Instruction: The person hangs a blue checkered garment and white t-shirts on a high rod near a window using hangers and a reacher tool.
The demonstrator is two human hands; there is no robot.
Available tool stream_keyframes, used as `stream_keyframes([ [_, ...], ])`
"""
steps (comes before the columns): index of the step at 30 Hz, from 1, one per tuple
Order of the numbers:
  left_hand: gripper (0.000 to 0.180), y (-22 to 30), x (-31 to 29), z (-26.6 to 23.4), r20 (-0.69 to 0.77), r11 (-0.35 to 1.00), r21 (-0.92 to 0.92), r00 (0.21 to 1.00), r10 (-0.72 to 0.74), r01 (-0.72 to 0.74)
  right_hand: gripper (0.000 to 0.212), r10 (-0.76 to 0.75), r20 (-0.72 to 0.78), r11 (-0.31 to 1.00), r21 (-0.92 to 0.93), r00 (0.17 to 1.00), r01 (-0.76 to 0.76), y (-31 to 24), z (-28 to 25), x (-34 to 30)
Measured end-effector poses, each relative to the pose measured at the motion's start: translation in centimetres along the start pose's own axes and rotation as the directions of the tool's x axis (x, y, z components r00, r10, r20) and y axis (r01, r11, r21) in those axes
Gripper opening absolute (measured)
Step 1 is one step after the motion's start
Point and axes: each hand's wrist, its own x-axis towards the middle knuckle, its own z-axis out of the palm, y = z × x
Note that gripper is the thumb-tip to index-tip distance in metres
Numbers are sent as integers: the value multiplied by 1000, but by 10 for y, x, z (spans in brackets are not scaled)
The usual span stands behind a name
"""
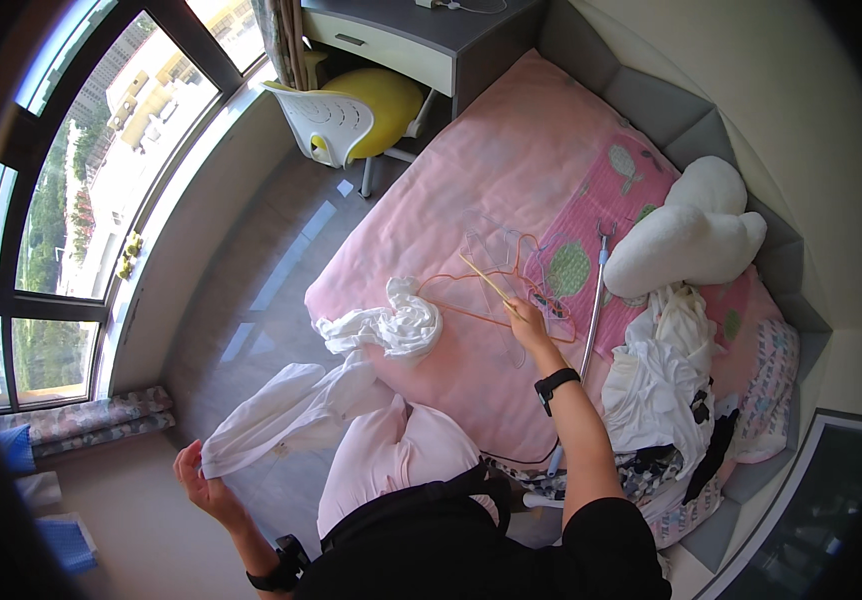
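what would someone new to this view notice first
The big pink bed fills the middle, with a puffy white cushion on its right side. At lower left, the left hand holds a white garment; over the bed, the right hand grips a thin yellow rod.

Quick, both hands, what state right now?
Left hand: closed, pinching the end of a white garment.
Right hand: closed on a thin yellow rod; exact kind unclear.
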Motion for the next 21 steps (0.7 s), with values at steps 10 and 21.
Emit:
stream_keyframes([
  [10,19,3,-25,-24,-105,994,27,989,-100,103,4,-190,47,935,-295,981,195,22,40,26],
  [21,16,0,-32,-25,-194,966,-50,947,-258,253,20,-2,116,996,-91,993,13,29,5,30],
])
